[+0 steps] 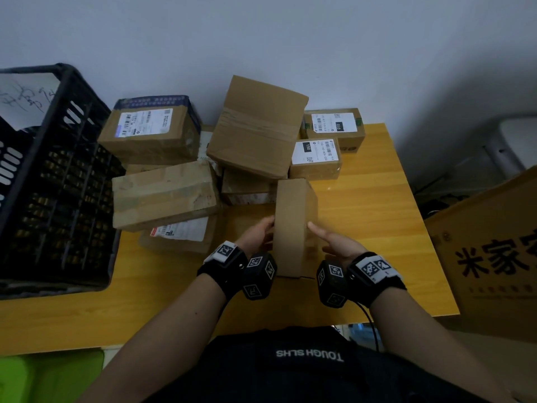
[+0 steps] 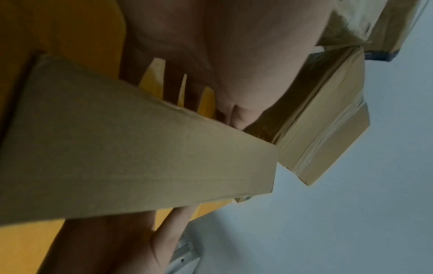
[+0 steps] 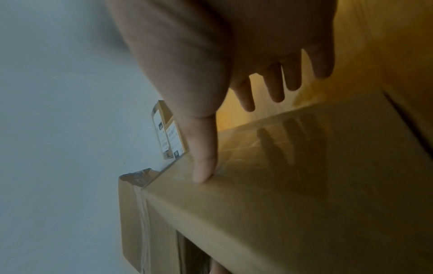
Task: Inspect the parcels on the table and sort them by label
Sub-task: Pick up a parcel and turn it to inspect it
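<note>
A plain brown box (image 1: 295, 225) stands on end near the front of the yellow surface (image 1: 377, 228). The left hand (image 1: 257, 234) and right hand (image 1: 334, 242) press its sides with straight fingers. Behind the box sits a pile of parcels (image 1: 255, 126). Left of the box is a black crate (image 1: 55, 181). A grey wall (image 1: 261, 33) is behind.

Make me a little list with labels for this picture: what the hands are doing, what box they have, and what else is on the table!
left hand: fingers straight, pressing the left side of the plain box
right hand: thumb on the box's top edge, fingers spread and off it
plain box: standing on edge on the table, no label showing
table: yellow wood
parcel pile: behind the box, some labels facing up
black crate: at the left
</note>
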